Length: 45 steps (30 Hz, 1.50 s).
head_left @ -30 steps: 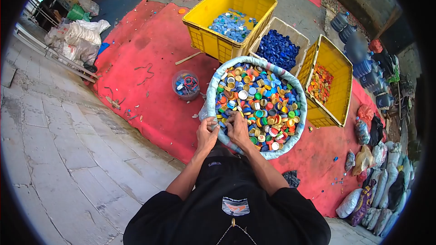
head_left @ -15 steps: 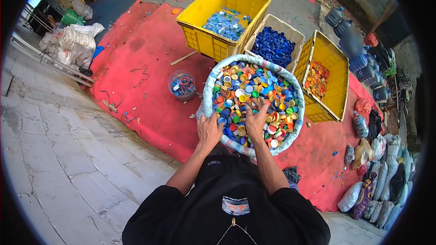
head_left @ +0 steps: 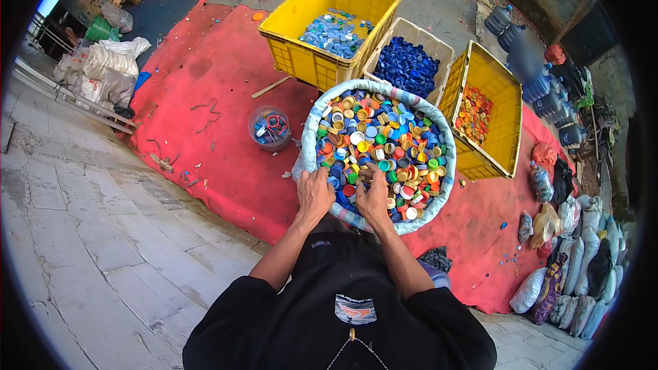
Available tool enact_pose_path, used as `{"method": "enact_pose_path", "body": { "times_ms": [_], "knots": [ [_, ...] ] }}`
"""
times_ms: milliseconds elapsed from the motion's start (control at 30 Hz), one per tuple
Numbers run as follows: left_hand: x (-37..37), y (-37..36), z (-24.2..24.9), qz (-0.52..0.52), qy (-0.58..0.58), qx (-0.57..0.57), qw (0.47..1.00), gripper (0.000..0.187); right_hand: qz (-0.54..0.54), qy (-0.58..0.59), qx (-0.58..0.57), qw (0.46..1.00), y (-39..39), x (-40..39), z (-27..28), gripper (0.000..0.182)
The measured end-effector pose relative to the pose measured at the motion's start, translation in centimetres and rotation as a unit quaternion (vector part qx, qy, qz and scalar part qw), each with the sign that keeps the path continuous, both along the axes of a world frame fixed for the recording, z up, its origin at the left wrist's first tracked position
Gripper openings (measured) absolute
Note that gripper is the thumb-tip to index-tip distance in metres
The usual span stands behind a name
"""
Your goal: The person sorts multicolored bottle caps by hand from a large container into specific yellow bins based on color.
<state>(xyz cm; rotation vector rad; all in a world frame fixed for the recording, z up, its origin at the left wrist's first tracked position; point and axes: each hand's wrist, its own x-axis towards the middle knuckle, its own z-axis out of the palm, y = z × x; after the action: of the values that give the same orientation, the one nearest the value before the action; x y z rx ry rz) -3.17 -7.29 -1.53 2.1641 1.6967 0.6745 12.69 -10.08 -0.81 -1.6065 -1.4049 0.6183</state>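
Note:
Bottle caps [head_left: 357,138] of many colours fill a round basket [head_left: 449,181] whose rim is wrapped in pale blue cloth. My left hand [head_left: 316,193] lies over the near left part of the rim, its fingers bent down beside some blue caps. Its fingertips are mostly hidden. Just to the right, my right hand [head_left: 372,195] reaches in over the near edge, with fingers curled closed among the caps. Whatever lies between those fingers is too small to make out.
Behind the basket stand a yellow crate [head_left: 291,51] with light blue caps, a white crate [head_left: 445,55] with dark blue caps and another yellow crate [head_left: 504,92] with orange caps. A clear bucket [head_left: 269,130] sits left on the red mat [head_left: 205,130]. Filled sacks [head_left: 579,260] line the right.
My right hand has drawn back toward me and left, its spread fingers now curled. My left hand stays near the rim, with its fingers closer together. The view has shifted slightly.

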Motion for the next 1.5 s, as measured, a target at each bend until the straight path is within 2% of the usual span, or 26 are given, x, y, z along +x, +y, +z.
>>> {"method": "enact_pose_path", "body": {
  "times_ms": [100, 167, 200, 233, 300, 433, 467, 567, 667, 867, 1000, 1100, 1133, 1200, 1233, 1300, 1333, 1367, 1433, 1500],
  "knots": [
    [-0.7, 0.4, 1.1, 0.016, -0.054, -0.001, 0.998, 0.035, 0.02, -0.061, 0.027, 0.998, 0.1, 0.2, 0.4, 0.046],
    [-1.3, 0.9, 2.2, 0.066, -0.243, -0.142, 0.957, 0.031, 0.057, -0.119, 0.022, 0.991, 0.0, 0.5, 0.9, 0.044],
    [-1.9, 1.1, 2.6, 0.091, -0.332, -0.208, 0.916, 0.029, 0.076, -0.147, 0.02, 0.986, 0.0, 0.5, 1.1, 0.043],
    [-2.5, 1.3, 2.8, 0.112, -0.451, -0.255, 0.848, 0.028, 0.101, -0.167, 0.021, 0.981, 0.0, 0.4, 1.4, 0.041],
    [-4.0, 1.5, 3.0, 0.146, -0.661, -0.328, 0.659, 0.027, 0.149, -0.208, 0.025, 0.966, 0.2, 0.3, 1.9, 0.038],
    [-6.4, 0.8, 2.2, 0.1, -0.811, -0.345, 0.462, 0.019, 0.25, -0.316, 0.058, 0.914, 1.2, -0.3, 1.7, 0.039],
    [-6.7, 0.5, 2.1, 0.109, -0.824, -0.348, 0.434, 0.018, 0.268, -0.335, 0.075, 0.9, 1.5, -0.4, 1.1, 0.037],
    [-7.1, 0.1, 1.5, 0.14, -0.832, -0.351, 0.406, 0.013, 0.324, -0.379, 0.031, 0.866, 2.3, -1.1, 1.4, 0.035],
    [-6.9, -0.2, 1.1, 0.173, -0.825, -0.352, 0.407, 0.01, 0.335, -0.409, 0.011, 0.849, 2.6, -1.8, 1.4, 0.032],
    [-6.3, 0.0, 0.4, 0.196, -0.791, -0.369, 0.447, 0.008, 0.341, -0.424, -0.006, 0.839, 3.1, -1.9, 1.4, 0.028],
    [-5.3, 0.7, 1.8, 0.206, -0.721, -0.345, 0.564, 0.012, 0.308, -0.354, -0.029, 0.883, 2.9, -1.4, 1.6, 0.032],
    [-4.5, 2.1, 2.0, 0.192, -0.642, -0.318, 0.671, 0.017, 0.23, -0.138, 0.025, 0.963, 2.2, -0.3, 2.7, 0.04],
    [-4.2, 2.9, 2.1, 0.181, -0.612, -0.298, 0.709, 0.018, 0.227, -0.069, 0.022, 0.971, 2.3, 0.5, 2.0, 0.045],
    [-3.7, 4.6, 1.7, 0.156, -0.547, -0.27, 0.777, 0.022, 0.144, 0.168, -0.052, 0.974, 1.4, 1.0, 1.6, 0.046],
    [-3.3, 5.7, 1.3, 0.137, -0.497, -0.23, 0.825, 0.023, 0.097, 0.285, -0.084, 0.95, 1.2, 1.2, 2.0, 0.046],
    [-2.5, 7.8, 1.0, 0.094, -0.389, -0.144, 0.905, 0.026, 0.013, 0.436, -0.164, 0.885, 0.5, 2.5, 2.9, 0.04],
    [-2.2, 9.0, 1.3, 0.07, -0.301, -0.102, 0.946, 0.028, -0.003, 0.542, -0.149, 0.827, 0.2, 2.6, 3.2, 0.037],
    [-1.9, 10.2, 1.1, 0.042, -0.267, -0.069, 0.96, 0.028, -0.018, 0.639, -0.13, 0.758, -0.2, 2.7, 3.4, 0.036],
    [-1.0, 12.5, 1.2, -0.017, -0.199, -0.001, 0.98, 0.029, -0.014, 0.697, -0.121, 0.707, -0.9, 3.4, 2.5, 0.034],
    [-0.3, 14.1, 1.5, -0.059, -0.151, 0.011, 0.987, 0.029, -0.017, 0.736, -0.117, 0.667, -1.6, 3.7, 2.1, 0.033]
  ]
}}
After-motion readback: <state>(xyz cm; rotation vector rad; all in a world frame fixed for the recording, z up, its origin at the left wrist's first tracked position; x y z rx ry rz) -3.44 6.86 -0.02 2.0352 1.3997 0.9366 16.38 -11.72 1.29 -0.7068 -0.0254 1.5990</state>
